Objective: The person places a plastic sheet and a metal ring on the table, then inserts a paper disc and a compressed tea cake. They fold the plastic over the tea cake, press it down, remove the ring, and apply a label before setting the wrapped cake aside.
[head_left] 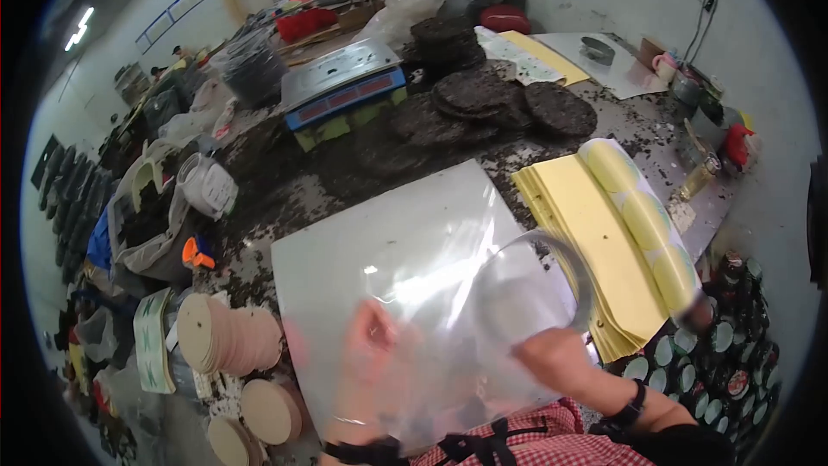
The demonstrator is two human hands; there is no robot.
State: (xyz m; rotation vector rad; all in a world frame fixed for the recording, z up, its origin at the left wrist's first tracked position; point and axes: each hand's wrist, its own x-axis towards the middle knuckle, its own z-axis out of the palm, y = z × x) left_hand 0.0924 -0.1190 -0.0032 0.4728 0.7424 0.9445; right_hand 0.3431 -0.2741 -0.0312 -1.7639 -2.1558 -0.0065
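Observation:
My left hand (371,336), blurred by motion, is over the near part of a shiny white board (388,233). Its fingers look closed on a clear plastic sheet or bag (440,380) that hangs between my hands. My right hand (552,358) grips the near side of a wide grey ring (585,285), held tilted above the board's right edge. Right of the ring lies a stack of yellow sheets (595,250) with a rolled sheet of round yellow labels (642,224) on it.
Dark pressed cakes (474,91) and a scale (345,86) stand behind the board. At left are stacked round beige discs (228,336), an orange tool (198,253) and a bag of dark leaves (147,224). Several cans (724,336) stand at lower right. Another grey ring (597,50) lies farther back.

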